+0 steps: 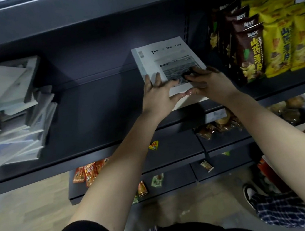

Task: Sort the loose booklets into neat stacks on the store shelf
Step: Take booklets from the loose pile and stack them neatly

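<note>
Matt dark metal shelf [93,111], paper booklets [161,59], glossy plastic snack bags [274,48].

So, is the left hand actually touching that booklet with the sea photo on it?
Touching. In the head view the left hand lies with straight fingers flat on the cover of the booklet, with the thumb against its front edge.

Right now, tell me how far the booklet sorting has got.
Done: one squared stack stands on the shelf beside the snack bags. In hand: the left hand and right hand press flat on that stack's near end, apparently aligning it. Left: the loose pile at the shelf's left end lies fanned and crooked, so most of the sorting looks undone.
</note>
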Tool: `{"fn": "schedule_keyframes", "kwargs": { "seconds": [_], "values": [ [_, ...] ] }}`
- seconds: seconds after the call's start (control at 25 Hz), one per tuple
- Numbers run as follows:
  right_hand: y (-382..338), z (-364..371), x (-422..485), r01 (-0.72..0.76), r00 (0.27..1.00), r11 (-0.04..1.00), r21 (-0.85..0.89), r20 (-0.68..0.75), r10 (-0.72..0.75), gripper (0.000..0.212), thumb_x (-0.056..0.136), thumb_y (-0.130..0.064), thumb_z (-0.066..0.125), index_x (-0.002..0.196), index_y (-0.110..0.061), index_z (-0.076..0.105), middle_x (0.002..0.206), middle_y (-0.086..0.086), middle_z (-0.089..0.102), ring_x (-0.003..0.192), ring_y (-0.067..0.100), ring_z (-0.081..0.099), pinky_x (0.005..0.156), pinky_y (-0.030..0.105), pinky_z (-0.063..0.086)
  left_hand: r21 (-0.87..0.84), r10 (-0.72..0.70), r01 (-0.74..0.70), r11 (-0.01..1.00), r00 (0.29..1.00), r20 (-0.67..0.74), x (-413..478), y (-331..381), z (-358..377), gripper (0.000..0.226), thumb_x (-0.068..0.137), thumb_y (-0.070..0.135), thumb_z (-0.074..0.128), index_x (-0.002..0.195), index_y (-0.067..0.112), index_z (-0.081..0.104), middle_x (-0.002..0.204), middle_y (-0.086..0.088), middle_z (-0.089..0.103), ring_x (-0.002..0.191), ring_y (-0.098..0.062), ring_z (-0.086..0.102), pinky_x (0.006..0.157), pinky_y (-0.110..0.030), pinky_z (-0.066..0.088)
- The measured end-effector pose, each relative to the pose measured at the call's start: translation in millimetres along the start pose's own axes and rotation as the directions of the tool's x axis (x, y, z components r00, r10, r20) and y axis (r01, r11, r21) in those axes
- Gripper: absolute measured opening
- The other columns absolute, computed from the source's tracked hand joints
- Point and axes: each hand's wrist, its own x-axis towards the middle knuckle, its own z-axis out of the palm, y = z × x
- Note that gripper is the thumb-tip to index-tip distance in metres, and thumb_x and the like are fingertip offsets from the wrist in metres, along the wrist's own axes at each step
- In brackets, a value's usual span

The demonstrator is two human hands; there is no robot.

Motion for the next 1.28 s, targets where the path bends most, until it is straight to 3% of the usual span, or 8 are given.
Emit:
{"fn": "schedule_keyframes", "kwargs": {
  "seconds": [0.16,0.28,0.4,0.52,0.64,0.76,0.96,1.28],
  "values": [
    [-10.8,-14.2,-4.1,0.013,0.999,0.997,0.074,-0.031,-0.010,0.058,0.081,-0.040,0.064,0.134,-0.020,0.050,0.149,0.007,0.036,0.136,0.016,0.036,0.109,0.025,0.021,0.067,0.015,-0.023,0.998,0.993,0.114,-0.4,4.8,-2.7,0.051,0.094,0.049,0.043,0.142,0.035,0.032,0.157,-0.015,0.009,0.141,-0.047,-0.009,0.116,-0.053,0.007],
    [-9.0,-20.5,-2.4,-0.067,0.997,0.982,0.177,0.047,0.060,0.061,0.076,-0.028,0.074,0.132,-0.022,0.052,0.151,0.001,0.030,0.136,0.013,0.034,0.108,0.016,0.017,0.149,0.030,-0.058,0.987,0.982,0.184,-0.7,6.3,-7.1,0.051,0.098,0.045,0.034,0.145,0.031,0.022,0.156,-0.021,0.000,0.140,-0.048,-0.011,0.114,-0.058,0.006],
    [-11.2,-24.6,1.9,-0.145,0.987,0.976,0.163,0.096,0.131,0.061,0.077,-0.030,0.074,0.133,-0.025,0.051,0.152,-0.003,0.028,0.138,0.017,0.031,0.115,0.026,0.018,0.154,0.041,-0.082,0.985,0.967,0.253,-1.7,8.8,-13.3,0.052,0.099,0.044,0.030,0.147,0.030,0.016,0.156,-0.021,-0.005,0.140,-0.046,-0.014,0.114,-0.060,0.003],
    [-20.8,-20.6,6.8,-0.106,0.981,0.994,-0.039,0.159,0.111,0.054,0.082,-0.039,0.058,0.134,-0.037,0.045,0.150,-0.003,0.034,0.136,0.029,0.032,0.113,0.050,0.024,0.103,0.040,-0.073,0.992,0.956,0.291,-2.6,4.6,-21.5,0.053,0.098,0.047,0.032,0.148,0.030,0.018,0.158,-0.015,-0.005,0.142,-0.039,-0.014,0.115,-0.057,0.000],
    [-53.2,-16.2,1.7,-0.044,0.998,0.997,0.061,0.042,0.041,0.053,0.077,-0.040,0.041,0.127,-0.035,0.055,0.141,-0.005,0.046,0.133,0.025,0.037,0.110,0.053,0.024,0.125,0.070,-0.102,0.987,0.968,0.242,-13.6,-7.7,-30.2,0.051,0.098,0.047,0.034,0.143,0.024,0.030,0.158,-0.009,0.010,0.145,-0.031,0.001,0.114,-0.056,0.003],
    [-92.8,-8.4,5.6,0.099,0.983,0.982,0.161,-0.170,-0.071,0.042,0.084,-0.028,0.047,0.123,-0.021,0.061,0.132,0.005,0.057,0.124,0.027,0.049,0.104,0.051,0.035,0.177,0.064,-0.093,0.980,0.985,0.163,-28.9,-31.2,-49.3,0.048,0.097,0.045,0.036,0.140,0.023,0.038,0.155,-0.007,0.024,0.144,-0.029,0.015,0.116,-0.051,0.004],
    [-170.9,9.0,40.0,0.284,0.940,0.938,0.199,-0.250,-0.232,0.041,0.088,-0.030,0.041,0.121,-0.018,0.063,0.125,0.006,0.062,0.116,0.025,0.056,0.100,0.042,0.043,0.281,-0.002,0.010,0.960,1.000,-0.030,-55.4,-87.4,-110.5,0.046,0.095,0.030,0.044,0.140,0.020,0.041,0.153,-0.008,0.028,0.143,-0.027,0.018,0.118,-0.044,0.002],
    [-328.1,43.9,76.9,0.479,0.870,0.818,0.318,-0.292,-0.396,0.036,0.090,-0.030,0.048,0.122,-0.020,0.062,0.131,0.007,0.057,0.117,0.031,0.052,0.106,0.048,0.034,0.427,-0.222,0.268,0.864,0.963,-0.154,-128.4,-207.9,-209.0,0.057,0.091,0.032,0.049,0.144,0.019,0.032,0.154,-0.006,0.025,0.144,-0.026,0.015,0.117,-0.044,0.001]
  ]
}}
